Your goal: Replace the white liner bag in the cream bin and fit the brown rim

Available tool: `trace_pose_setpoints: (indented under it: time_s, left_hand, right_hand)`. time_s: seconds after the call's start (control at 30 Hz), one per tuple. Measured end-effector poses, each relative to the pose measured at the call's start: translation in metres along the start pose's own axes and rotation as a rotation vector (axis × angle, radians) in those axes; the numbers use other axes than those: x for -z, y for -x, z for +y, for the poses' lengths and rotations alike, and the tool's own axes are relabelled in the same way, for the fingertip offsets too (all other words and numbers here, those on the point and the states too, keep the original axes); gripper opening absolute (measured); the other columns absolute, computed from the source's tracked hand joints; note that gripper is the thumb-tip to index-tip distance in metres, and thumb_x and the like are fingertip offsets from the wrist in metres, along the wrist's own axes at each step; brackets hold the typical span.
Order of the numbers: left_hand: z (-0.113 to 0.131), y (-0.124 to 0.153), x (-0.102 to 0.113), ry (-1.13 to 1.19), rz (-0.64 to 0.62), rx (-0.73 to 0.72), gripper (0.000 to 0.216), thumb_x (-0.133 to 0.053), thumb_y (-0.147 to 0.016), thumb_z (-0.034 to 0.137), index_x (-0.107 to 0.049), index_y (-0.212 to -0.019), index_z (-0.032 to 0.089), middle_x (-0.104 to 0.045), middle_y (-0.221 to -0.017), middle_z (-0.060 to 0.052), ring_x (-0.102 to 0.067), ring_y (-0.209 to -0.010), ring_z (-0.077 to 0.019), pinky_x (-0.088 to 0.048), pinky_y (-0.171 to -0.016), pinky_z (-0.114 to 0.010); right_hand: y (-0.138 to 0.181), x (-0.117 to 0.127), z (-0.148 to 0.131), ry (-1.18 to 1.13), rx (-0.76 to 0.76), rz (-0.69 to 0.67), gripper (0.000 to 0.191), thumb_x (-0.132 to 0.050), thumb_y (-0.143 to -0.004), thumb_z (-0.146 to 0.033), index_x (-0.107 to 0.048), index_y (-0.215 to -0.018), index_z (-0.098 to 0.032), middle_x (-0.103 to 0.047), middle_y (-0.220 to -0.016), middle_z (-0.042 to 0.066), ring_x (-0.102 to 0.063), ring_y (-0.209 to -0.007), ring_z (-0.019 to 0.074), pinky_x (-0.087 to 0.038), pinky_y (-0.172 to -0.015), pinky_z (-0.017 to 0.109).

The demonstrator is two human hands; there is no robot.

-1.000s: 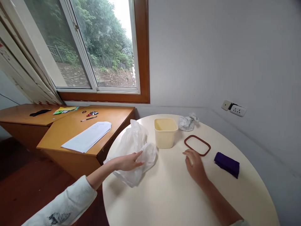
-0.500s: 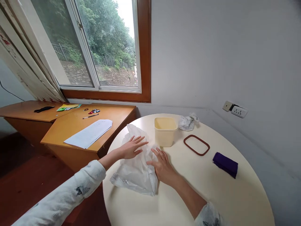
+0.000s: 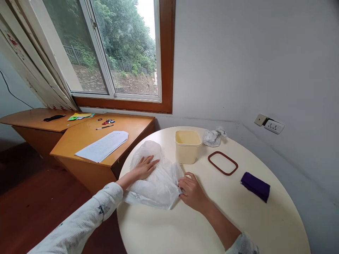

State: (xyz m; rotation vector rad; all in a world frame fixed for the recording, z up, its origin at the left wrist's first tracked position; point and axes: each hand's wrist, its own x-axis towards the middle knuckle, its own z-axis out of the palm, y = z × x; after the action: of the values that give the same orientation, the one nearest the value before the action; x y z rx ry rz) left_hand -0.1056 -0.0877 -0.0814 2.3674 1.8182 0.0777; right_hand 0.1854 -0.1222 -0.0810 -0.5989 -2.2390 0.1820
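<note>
Comes in as soft, cool daylight through the sliding window (image 3: 129, 53) at upper left, burning out to plain white in the patch of sky (image 3: 146, 14). Looks brightest on the far part of the round table (image 3: 156, 233), with mild sheen along the wooden desk (image 3: 137, 125). Dims to grey across the right-hand wall (image 3: 304, 70) and to near-black over parts of the floor (image 3: 58, 204). Casts a faint, soft-edged shadow beside the cream container (image 3: 186, 153). Washes out some folds in the plastic bag (image 3: 159, 187). Leans and stretches toward the borders, wide-angle fashion, notably in the curtain (image 3: 34, 53). Darkens at the extreme upper-right corner. Reads fairly sharp mid-frame, yet too coarse for the print on the papers (image 3: 103, 146).
</note>
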Motion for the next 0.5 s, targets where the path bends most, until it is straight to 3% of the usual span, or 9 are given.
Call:
trace_pose_setpoints:
  time_s: [0.1, 0.23, 0.37, 0.43, 0.5]
  left_hand:
    - [0.001, 0.002, 0.000, 0.009, 0.020, 0.000, 0.047, -0.020, -0.092, 0.043, -0.034, -0.135, 0.027, -0.025, -0.146, -0.011, -0.019, -0.135, -0.0269, -0.013, -0.106, -0.053]
    - [0.006, 0.006, 0.006, 0.021, 0.061, -0.008, 0.046, -0.024, -0.092, 0.038, -0.037, -0.133, 0.023, -0.029, -0.143, -0.014, -0.024, -0.133, -0.0275, -0.019, -0.105, -0.052]
    - [0.016, 0.022, 0.032, 0.058, 0.217, 0.022, 0.040, -0.030, -0.089, 0.033, -0.043, -0.124, 0.020, -0.036, -0.137, -0.013, -0.042, -0.120, -0.0250, -0.035, -0.097, -0.041]
    - [0.020, 0.036, 0.050, 0.066, 0.270, 0.065, 0.035, -0.029, -0.087, 0.030, -0.049, -0.111, 0.016, -0.048, -0.121, -0.014, -0.054, -0.100, -0.0222, -0.043, -0.087, -0.036]
    - [0.023, 0.056, 0.067, 0.061, 0.228, 0.151, 0.026, -0.033, -0.083, 0.030, -0.054, -0.093, 0.018, -0.057, -0.098, -0.009, -0.057, -0.079, -0.0193, -0.045, -0.071, -0.032]
  right_hand:
    - [0.003, -0.001, 0.008, 0.072, -0.106, 0.082, 0.020, -0.045, -0.067, -0.005, -0.037, -0.059, -0.022, -0.046, -0.052, -0.005, -0.044, -0.052, 0.0115, -0.039, -0.077, 0.034]
    - [0.006, 0.003, 0.020, 0.101, -0.282, 0.122, 0.024, -0.046, -0.074, -0.010, -0.034, -0.056, -0.022, -0.040, -0.051, -0.005, -0.039, -0.051, 0.0116, -0.038, -0.071, 0.032]
    - [0.009, 0.011, 0.024, -0.062, -0.417, 0.083, 0.012, -0.051, -0.068, -0.011, -0.045, -0.073, -0.021, -0.055, -0.074, 0.001, -0.051, -0.075, 0.0177, -0.040, -0.075, 0.034]
    - [0.010, 0.013, 0.025, -0.221, -0.438, 0.055, 0.029, -0.048, -0.064, -0.008, -0.047, -0.090, -0.021, -0.056, -0.096, 0.004, -0.050, -0.094, 0.0200, -0.040, -0.084, 0.035]
    - [0.012, 0.014, 0.027, -0.348, -0.445, 0.032, 0.041, -0.043, -0.062, -0.005, -0.046, -0.099, -0.022, -0.052, -0.110, 0.005, -0.046, -0.107, 0.0199, -0.039, -0.091, 0.036]
